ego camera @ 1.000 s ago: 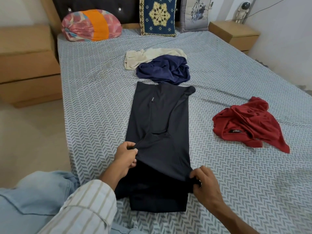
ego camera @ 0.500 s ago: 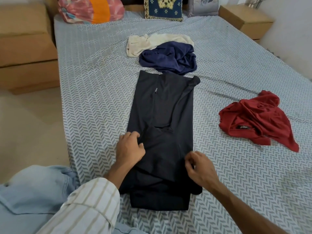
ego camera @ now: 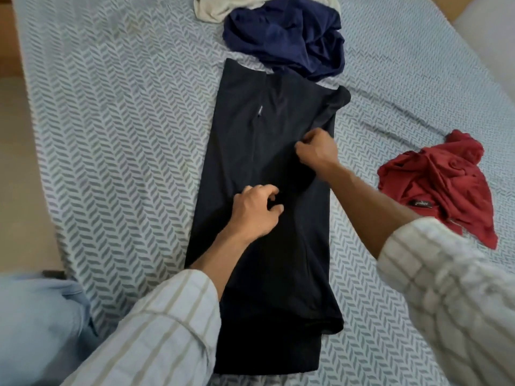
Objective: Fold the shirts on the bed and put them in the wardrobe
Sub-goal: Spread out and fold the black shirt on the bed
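A black shirt (ego camera: 245, 140) lies lengthwise on the bed, folded into a long narrow strip with its sleeves tucked in. My left hand (ego camera: 255, 211) sits on the strip's middle with curled fingers pinching the cloth. Farther up, my right hand (ego camera: 316, 150) pinches a fold of the same shirt near its right edge. A crumpled navy shirt (ego camera: 287, 37) lies just beyond the black one, partly on a cream shirt (ego camera: 223, 5). A crumpled red shirt (ego camera: 440, 179) lies to the right.
The bed sheet (ego camera: 111, 135) has a grey chevron pattern and its left edge drops to a beige floor (ego camera: 22, 176). My knee in light blue jeans (ego camera: 36, 330) is at the lower left. A wooden piece shows at the top right corner.
Both hands left the shirt's near hem and moved up the strip, the right one farther. The view has come closer and lower over the bed, cutting off the pillows.
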